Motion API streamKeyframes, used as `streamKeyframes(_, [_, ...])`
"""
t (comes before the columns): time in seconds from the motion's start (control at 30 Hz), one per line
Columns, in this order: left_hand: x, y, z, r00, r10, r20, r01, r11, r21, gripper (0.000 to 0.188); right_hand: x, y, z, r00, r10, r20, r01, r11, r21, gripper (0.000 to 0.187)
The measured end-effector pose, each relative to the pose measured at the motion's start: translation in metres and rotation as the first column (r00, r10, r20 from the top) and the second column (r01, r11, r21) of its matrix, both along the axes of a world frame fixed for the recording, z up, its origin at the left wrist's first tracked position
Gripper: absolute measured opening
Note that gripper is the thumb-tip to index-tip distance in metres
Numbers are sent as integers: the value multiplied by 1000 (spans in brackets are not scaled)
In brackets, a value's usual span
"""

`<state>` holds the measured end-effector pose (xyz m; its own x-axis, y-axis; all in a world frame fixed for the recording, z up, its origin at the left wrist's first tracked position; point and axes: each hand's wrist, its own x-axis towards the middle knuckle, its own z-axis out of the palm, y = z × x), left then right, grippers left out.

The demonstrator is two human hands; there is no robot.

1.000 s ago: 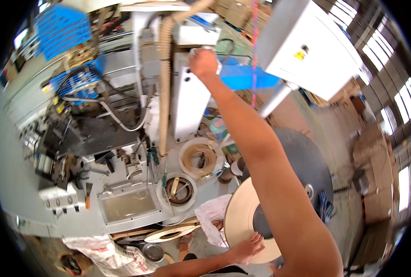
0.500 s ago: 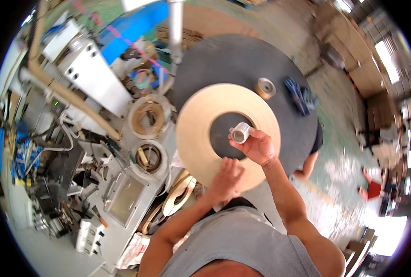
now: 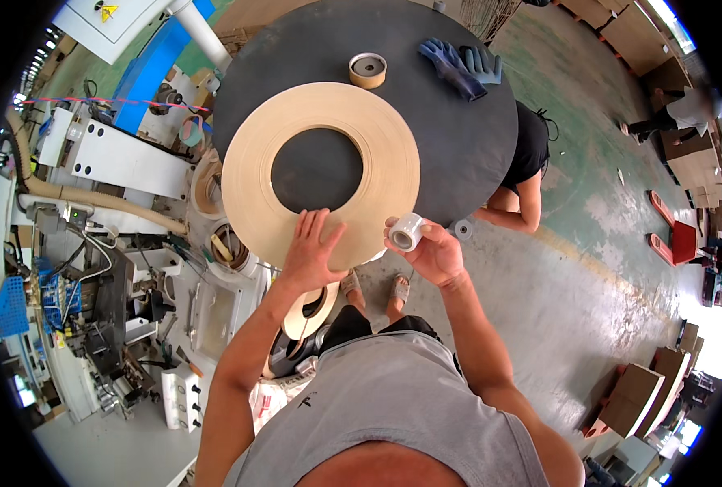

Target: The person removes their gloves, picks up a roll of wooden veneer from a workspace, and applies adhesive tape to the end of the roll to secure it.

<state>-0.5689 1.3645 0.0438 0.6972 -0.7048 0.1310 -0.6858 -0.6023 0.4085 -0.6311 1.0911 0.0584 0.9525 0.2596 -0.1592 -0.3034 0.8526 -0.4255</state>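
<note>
A wide beige coil of flat banding [image 3: 389, 162] lies on a round dark table [image 3: 466, 142], its open middle showing the tabletop. My left hand [image 3: 308, 256] rests on the coil's near side, fingers spread and holding nothing. In my right hand [image 3: 439, 258] is a small roll of clear tape [image 3: 408, 230], gripped between thumb and fingers at the coil's near right edge. Farther back on the table stands a second tape roll [image 3: 368, 71], tan around its side. A pair of blue work gloves [image 3: 458, 66] lies to its right.
Machinery with a white housing [image 3: 125, 162] and a tan hose [image 3: 117, 203] lines the left. Another person's arm [image 3: 527, 199] reaches in at the table's right, near a grey roll [image 3: 462, 230]. More coils [image 3: 308, 312] lean below the table's near left. A red pallet jack [image 3: 682, 243] stands far right.
My right hand has brought the tape roll from over the coil's centre hole to its near right edge. My left hand now lies spread on the coil. The whole view has shifted.
</note>
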Motion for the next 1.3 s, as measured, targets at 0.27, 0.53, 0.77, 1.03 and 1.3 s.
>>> streamKeyframes(0.27, [-2, -4, 3, 1000, 14, 1, -14, 998, 58, 86, -36, -16, -32, 999, 37, -37, -42, 990, -131, 48])
streamKeyframes(0.53, [-5, -3, 10, 998, 46, -54, -40, 994, 103, 86, -47, -6, -39, 987, 59, -148, -85, 981, -175, 40])
streamKeyframes(0.77, [-6, -2, 11, 997, 54, -54, -48, 993, 105, 86, -37, 14, -39, 995, 30, -98, -46, 985, -166, 33])
streamKeyframes(1.03, [-5, -1, 10, 995, 54, -79, -46, 994, 95, 86, -45, 39, -38, 992, -13, -123, -45, 888, -458, 28])
streamKeyframes(1.3, [-4, 1, 9, 997, 39, -74, -36, 998, 42, 86, -45, 61, -38, 997, -3, -75, -34, 878, -478, 34])
